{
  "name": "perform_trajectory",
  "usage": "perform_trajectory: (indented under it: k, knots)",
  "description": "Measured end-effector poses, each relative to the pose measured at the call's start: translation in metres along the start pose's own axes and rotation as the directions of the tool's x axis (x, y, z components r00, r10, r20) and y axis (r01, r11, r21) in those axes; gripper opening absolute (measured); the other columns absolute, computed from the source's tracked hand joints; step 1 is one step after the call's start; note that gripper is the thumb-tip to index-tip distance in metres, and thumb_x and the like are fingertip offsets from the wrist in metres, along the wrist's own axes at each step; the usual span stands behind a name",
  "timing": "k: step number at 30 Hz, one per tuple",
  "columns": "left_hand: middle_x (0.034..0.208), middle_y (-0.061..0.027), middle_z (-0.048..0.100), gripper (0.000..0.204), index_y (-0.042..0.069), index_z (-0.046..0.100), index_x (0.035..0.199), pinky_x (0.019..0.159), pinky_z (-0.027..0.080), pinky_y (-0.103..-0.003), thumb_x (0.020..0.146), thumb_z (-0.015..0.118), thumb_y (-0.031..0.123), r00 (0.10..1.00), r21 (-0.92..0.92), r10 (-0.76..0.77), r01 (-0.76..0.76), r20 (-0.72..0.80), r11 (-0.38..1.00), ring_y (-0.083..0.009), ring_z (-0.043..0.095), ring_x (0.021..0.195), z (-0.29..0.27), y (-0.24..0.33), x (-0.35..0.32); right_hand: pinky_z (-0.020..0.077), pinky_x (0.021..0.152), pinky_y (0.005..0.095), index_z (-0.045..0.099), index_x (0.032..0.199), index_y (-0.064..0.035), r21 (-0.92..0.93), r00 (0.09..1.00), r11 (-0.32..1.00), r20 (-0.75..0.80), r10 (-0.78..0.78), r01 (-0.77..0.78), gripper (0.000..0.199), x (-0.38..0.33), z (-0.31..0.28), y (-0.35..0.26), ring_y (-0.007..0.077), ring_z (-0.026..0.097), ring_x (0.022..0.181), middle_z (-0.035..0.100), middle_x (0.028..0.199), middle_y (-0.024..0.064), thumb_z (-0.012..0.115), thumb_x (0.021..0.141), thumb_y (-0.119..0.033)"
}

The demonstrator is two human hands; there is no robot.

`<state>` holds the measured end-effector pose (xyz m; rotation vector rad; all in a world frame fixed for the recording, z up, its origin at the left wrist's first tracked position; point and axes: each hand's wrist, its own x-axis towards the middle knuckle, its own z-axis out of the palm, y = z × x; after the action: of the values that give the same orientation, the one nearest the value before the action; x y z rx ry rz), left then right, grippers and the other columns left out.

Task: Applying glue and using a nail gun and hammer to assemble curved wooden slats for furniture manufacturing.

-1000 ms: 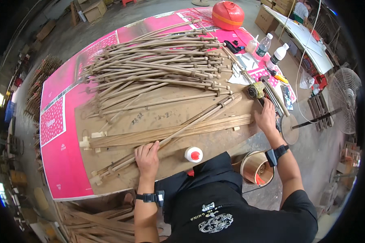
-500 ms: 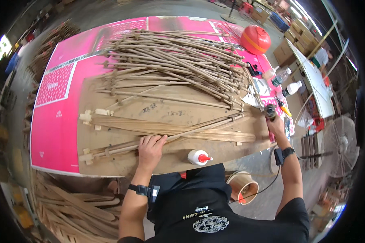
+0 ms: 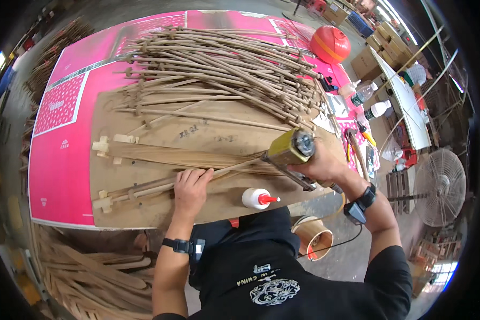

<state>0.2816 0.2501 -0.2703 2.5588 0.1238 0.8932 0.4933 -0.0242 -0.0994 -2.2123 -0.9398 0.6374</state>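
Note:
My left hand (image 3: 191, 186) rests closed over a turned wooden rod (image 3: 153, 188), its fingers curled together on the wood. In my right hand (image 3: 328, 162) is a yellow-headed nail gun (image 3: 287, 150), held above the right part of the rod and hiding its far end. Beneath lie long wooden slats (image 3: 181, 156), with small light wooden blocks (image 3: 102, 145) at their left end. More blocks (image 3: 102, 201) sit at the rod's left end. A white squeeze bottle (image 3: 255, 198) with a red nozzle lies near the front edge.
A heap of wooden rods (image 3: 218, 69) covers the back of the brown board (image 3: 197, 130). At right are bottles (image 3: 364, 95), pliers (image 3: 352, 144) and a red ball-shaped object (image 3: 329, 45). A bucket (image 3: 313, 234) and a fan (image 3: 440, 181) stand beyond the table.
My right hand has lifted the nail gun from the right side of the table and brought it left over the rod. My left hand stays on the rod; the whole view has shifted slightly.

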Motion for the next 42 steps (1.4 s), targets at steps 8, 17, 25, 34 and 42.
perform_trajectory:
  k: [8, 17, 25, 34, 42]
  knots:
    - [0.095, -0.0005, 0.067, 0.021, 0.011, 0.077, 0.108, 0.083, 0.048, -0.038, 0.087, 0.074, 0.013, 1.0, -0.027, 0.002, -0.003, -0.022, 1.0, -0.0212, 0.064, 0.093, -0.001, -0.004, -0.004, 0.0578, 0.083, 0.0385, 0.076, 0.118, -0.0047, -0.136, 0.987, 0.989, 0.136, 0.08, -0.061, 0.04, 0.023, 0.025, -0.012, 0.0267, 0.075, 0.087, 0.079, 0.099, 0.0141, 0.083, 0.084, -0.024]
    - [0.094, -0.0011, 0.067, 0.022, 0.01, 0.077, 0.109, 0.083, 0.048, -0.038, 0.088, 0.073, 0.012, 1.0, -0.037, -0.002, 0.002, -0.009, 0.999, -0.0215, 0.064, 0.093, -0.001, -0.004, -0.002, 0.0574, 0.085, 0.0384, 0.076, 0.12, -0.0069, -0.048, 0.993, 0.999, 0.119, 0.024, -0.019, 0.039, 0.025, 0.024, -0.001, 0.0259, 0.075, 0.09, 0.079, 0.103, 0.0146, 0.083, 0.084, -0.022]
    - [0.095, -0.0013, 0.067, 0.021, 0.01, 0.077, 0.109, 0.083, 0.049, -0.038, 0.088, 0.073, 0.012, 0.999, -0.027, -0.015, 0.016, 0.046, 1.0, -0.0214, 0.064, 0.094, -0.003, -0.003, -0.001, 0.0573, 0.085, 0.0398, 0.074, 0.12, -0.0074, -0.165, 0.984, 0.984, 0.152, 0.097, -0.072, 0.04, 0.026, 0.021, 0.002, 0.0294, 0.074, 0.091, 0.078, 0.104, 0.0152, 0.082, 0.086, -0.027]
    - [0.094, -0.001, 0.068, 0.021, 0.01, 0.078, 0.106, 0.082, 0.049, -0.038, 0.085, 0.075, 0.011, 0.999, -0.034, -0.028, 0.029, 0.024, 0.999, -0.0217, 0.064, 0.093, -0.003, -0.001, 0.001, 0.0572, 0.085, 0.0395, 0.072, 0.122, -0.0073, -0.174, 0.978, 0.985, 0.199, 0.057, -0.022, 0.041, 0.034, 0.019, 0.006, 0.0291, 0.074, 0.092, 0.077, 0.103, 0.0155, 0.082, 0.085, -0.023]
    - [0.093, -0.001, 0.067, 0.022, 0.011, 0.079, 0.107, 0.082, 0.048, -0.038, 0.086, 0.074, 0.011, 1.0, -0.049, -0.023, 0.023, -0.008, 0.999, -0.0217, 0.063, 0.093, -0.004, -0.002, 0.001, 0.0566, 0.089, 0.0386, 0.072, 0.122, -0.0046, -0.064, 0.992, 0.997, 0.116, -0.044, 0.052, 0.04, 0.034, 0.011, -0.018, 0.0264, 0.073, 0.096, 0.077, 0.107, 0.0141, 0.082, 0.086, -0.019]
